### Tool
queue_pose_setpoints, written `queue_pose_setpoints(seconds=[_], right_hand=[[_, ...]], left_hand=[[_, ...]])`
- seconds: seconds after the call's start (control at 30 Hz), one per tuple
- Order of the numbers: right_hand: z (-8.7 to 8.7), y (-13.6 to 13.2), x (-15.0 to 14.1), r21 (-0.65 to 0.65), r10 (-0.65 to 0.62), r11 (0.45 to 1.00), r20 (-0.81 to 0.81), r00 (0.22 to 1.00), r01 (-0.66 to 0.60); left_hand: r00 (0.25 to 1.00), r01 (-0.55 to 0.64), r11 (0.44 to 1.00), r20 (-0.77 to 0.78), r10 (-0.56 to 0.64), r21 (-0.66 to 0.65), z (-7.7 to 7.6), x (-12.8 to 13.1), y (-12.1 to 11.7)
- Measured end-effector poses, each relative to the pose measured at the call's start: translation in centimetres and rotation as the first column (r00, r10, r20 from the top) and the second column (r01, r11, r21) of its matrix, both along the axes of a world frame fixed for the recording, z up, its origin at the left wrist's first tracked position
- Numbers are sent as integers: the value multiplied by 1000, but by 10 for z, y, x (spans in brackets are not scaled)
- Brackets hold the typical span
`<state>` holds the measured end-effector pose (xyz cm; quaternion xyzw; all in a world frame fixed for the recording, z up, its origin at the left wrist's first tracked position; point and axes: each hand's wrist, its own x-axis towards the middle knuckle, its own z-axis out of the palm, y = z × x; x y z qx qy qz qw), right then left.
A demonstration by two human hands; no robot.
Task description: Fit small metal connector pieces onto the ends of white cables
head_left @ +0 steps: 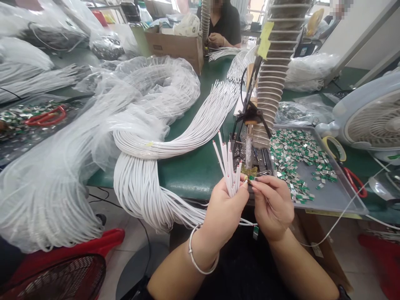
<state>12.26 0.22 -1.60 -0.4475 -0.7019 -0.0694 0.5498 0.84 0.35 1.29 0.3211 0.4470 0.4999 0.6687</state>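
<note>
White cables (pixel 230 168) are gripped as a loose bunch by the left hand (pixel 225 210), its fingers curled around them; their long axis is tilted toward eleven o'clock, and reddish tips are exposed at the top. By the right hand (pixel 272 206), set at three o'clock from the left, a small green board (pixel 251 178) seems to be pinched between thumb and forefinger, though its outline is partly hidden. The two sets of fingertips are nearly brought together, just below the soldering iron (pixel 249 143), which is mounted upright with its tip pointed to six o'clock; neither hand can clearly be called nearer to that tip. Another board (pixel 256 232) is hung below the hands at six o'clock. Smooth, flexible insulation is suggested by the curves of the thick cable hank (pixel 175 146), which is laid at ten o'clock on the dark green desk (pixel 193 183) and partly wrapped in crinkled clear film (pixel 137 110). At two o'clock, flat boards with shiny metal parts (pixel 293 164) are scattered in a shallow grey tray (pixel 339 200), beside which a ribbed, translucent hose (pixel 276 79) is suspended.
</note>
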Motion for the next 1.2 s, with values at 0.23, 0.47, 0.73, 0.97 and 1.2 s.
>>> queue_pose_setpoints(seconds=[0.23,0.47,0.73,0.97,1.2], right_hand=[[-1,-2,0,-19,13,1000,-3,1000,-13],[-3,-3,1,-29,31,999,-20,999,-32],[0,-3,1,-11,6,1000,-17,1000,-6],[2,-4,-1,-12,16,1000,-18,1000,-16],[-1,-7,1,-29,51,998,-41,998,-52]], left_hand=[[1000,6,1000,26,-6,-13,-5,-1,-2],[1000,3,999,23,-2,-43,-7,0,0],[1000,-14,1000,19,15,-27,0,-1,1],[1000,-10,1000,9,10,-16,0,-2,0],[1000,2,1000,1,-2,-14,-6,-2,-2]])
